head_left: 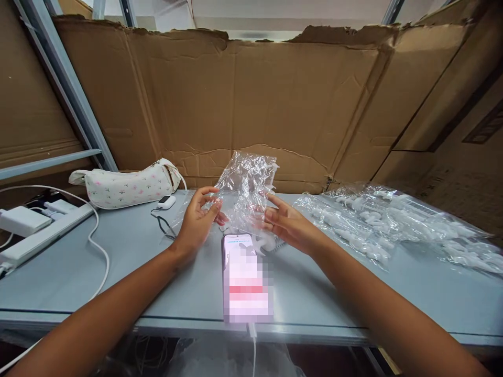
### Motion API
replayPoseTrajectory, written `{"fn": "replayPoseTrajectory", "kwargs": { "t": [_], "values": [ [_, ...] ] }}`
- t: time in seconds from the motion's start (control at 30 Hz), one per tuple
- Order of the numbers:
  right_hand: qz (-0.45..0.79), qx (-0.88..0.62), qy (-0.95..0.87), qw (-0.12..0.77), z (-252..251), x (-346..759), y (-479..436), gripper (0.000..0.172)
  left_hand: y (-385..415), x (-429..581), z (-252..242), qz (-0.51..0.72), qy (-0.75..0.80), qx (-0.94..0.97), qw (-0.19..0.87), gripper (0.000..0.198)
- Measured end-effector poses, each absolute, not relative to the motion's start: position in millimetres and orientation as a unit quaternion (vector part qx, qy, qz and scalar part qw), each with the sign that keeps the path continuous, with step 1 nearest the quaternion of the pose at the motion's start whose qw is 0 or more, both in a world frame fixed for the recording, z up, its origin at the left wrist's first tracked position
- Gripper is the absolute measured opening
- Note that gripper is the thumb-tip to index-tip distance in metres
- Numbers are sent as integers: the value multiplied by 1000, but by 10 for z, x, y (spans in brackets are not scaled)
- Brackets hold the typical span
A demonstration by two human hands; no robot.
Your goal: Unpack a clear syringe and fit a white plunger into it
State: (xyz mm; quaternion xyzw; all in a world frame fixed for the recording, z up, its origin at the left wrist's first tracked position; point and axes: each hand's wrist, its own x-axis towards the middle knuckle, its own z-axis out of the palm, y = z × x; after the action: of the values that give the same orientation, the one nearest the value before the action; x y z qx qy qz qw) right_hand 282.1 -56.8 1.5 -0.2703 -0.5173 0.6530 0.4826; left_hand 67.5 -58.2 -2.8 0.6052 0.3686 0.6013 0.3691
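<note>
Between my two hands stands a small clear plastic bag [245,183], crinkled and upright above the grey table [118,272]. My left hand [198,220] pinches the bag's left edge with curled fingers. My right hand [288,225] holds the right edge, fingers partly stretched toward the plastic. Small white plastic parts [267,242] lie under the bag, just past a phone [245,277] with a lit screen lying flat near the table's front edge.
A large clear bag of white plastic parts [393,220] spreads over the right of the table. A floral pouch [126,186] lies at the back left beside a small white device [167,201]. White chargers and cables [23,220] sit at far left. Cardboard [251,104] walls the back.
</note>
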Motion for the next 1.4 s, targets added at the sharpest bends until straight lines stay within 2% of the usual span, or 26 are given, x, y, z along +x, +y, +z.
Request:
{"fn": "replayPoseTrajectory", "kwargs": {
  "t": [0.13, 0.4, 0.6, 0.8, 0.93, 1.0, 1.17, 1.3, 1.4],
  "values": [
    [630, -314, -524, 479, -3, 2756, -619, 85, -633, 694, -27, 546, 377, 646, 377, 35],
    [574, -345, -573, 472, 30, 2824, -558, 86, -648, 695, -42, 533, 396, 657, 357, 44],
    [578, -318, -596, 457, 40, 2905, -543, 97, -667, 659, -21, 520, 392, 652, 388, 60],
    [604, -305, -645, 356, 10, 2996, -533, 104, -633, 552, 26, 537, 331, 660, 408, 68],
    [631, -275, -672, 273, 25, 2981, -598, 102, -595, 521, 53, 566, 331, 647, 389, 69],
    [634, -272, -674, 264, 45, 2968, -629, 101, -581, 512, 55, 578, 333, 636, 388, 71],
    [601, -271, -662, 358, 82, 2951, -644, 98, -613, 528, 25, 560, 320, 623, 442, 82],
    [555, -270, -672, 409, 58, 2935, -611, 70, -685, 583, 2, 491, 312, 643, 498, 89],
    [546, -290, -671, 411, 36, 2922, -588, 53, -713, 605, 10, 458, 316, 647, 521, 84]
  ]
}}
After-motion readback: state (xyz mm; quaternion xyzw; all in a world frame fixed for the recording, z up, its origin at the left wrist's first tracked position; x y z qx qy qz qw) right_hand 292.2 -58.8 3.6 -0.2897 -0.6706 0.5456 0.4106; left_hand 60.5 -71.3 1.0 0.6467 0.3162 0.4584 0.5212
